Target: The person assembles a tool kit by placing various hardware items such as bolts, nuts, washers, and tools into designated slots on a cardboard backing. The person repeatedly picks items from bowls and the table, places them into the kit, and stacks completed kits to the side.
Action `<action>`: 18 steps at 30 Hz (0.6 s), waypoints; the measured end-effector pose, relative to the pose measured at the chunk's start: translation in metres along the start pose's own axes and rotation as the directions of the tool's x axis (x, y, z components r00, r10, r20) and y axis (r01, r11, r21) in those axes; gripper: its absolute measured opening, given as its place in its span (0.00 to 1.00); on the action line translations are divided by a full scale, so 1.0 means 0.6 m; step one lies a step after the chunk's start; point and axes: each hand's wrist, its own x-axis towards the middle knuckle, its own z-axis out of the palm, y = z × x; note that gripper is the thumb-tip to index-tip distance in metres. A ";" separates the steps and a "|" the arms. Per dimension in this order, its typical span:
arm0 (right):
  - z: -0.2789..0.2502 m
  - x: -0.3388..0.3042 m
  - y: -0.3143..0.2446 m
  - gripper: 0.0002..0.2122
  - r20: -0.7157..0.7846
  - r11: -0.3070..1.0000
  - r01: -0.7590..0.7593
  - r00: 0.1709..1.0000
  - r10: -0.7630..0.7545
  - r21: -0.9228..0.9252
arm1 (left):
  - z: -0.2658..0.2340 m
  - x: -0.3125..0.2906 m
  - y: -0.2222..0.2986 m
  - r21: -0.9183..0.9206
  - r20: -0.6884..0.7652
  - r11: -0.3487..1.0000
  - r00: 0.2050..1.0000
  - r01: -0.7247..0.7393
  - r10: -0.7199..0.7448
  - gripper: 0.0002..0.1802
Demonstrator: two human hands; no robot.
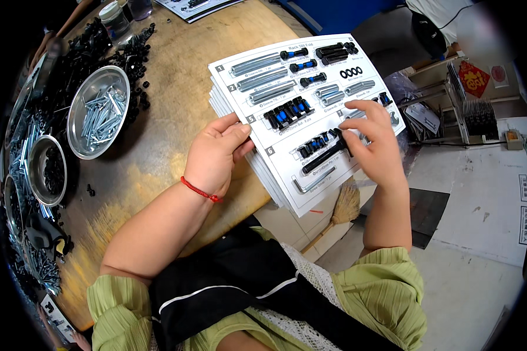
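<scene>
My left hand (214,153), with a red cord at the wrist, pinches the left edge of a white printed hardware card (280,149). Under it lies a stack of similar cards (222,104), their edges showing at the left. Silver sleeves (266,80), short black bolts with blue bands (288,113), a long black pin (322,160) and an L-shaped hex key (315,182) sit in sections on the card. Over its right part, my right hand (376,146) has thumb and forefinger apart, fingertips at the card face near the small parts. Some parts there are hidden behind its fingers.
On the worn wooden table (175,58), a metal bowl (74,137) holds silver rods and a smaller bowl (36,188) black pieces. Loose black hardware (88,50) is heaped at the left. A broom (345,205) stands below the table's right edge.
</scene>
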 end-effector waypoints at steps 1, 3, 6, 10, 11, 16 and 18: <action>0.006 -0.007 -0.005 0.05 -0.006 0.997 0.049 0.999 -0.050 -0.066 | 0.000 -0.001 0.000 0.003 0.017 1.000 1.000 -0.003 0.003 0.19; 0.012 -0.019 -0.010 0.06 0.004 0.994 0.050 0.999 -0.050 -0.100 | -0.002 0.000 -0.002 0.020 0.018 1.000 1.000 -0.013 0.012 0.19; 0.010 -0.027 -0.014 0.06 -0.029 0.996 0.064 0.997 -0.065 -0.060 | -0.006 -0.003 0.002 0.062 0.031 0.997 0.998 -0.056 0.054 0.20; -0.005 -0.037 -0.026 0.06 -0.164 0.998 0.054 0.985 -0.049 0.032 | -0.032 -0.023 0.018 0.194 -0.055 0.970 0.986 -0.147 0.160 0.19; -0.007 -0.039 -0.032 0.07 -0.196 0.997 0.051 0.980 -0.038 0.060 | -0.048 -0.037 0.025 0.230 -0.083 0.960 0.980 -0.156 0.179 0.18; 0.001 -0.073 -0.062 0.04 -0.408 0.976 0.164 0.908 -0.092 0.143 | -0.136 -0.105 0.049 0.362 -0.148 0.910 0.951 -0.203 0.271 0.14; 0.003 -0.082 -0.088 0.04 -0.422 0.954 0.250 0.892 -0.161 0.165 | -0.170 -0.136 0.050 0.460 -0.168 0.871 0.945 -0.175 0.279 0.09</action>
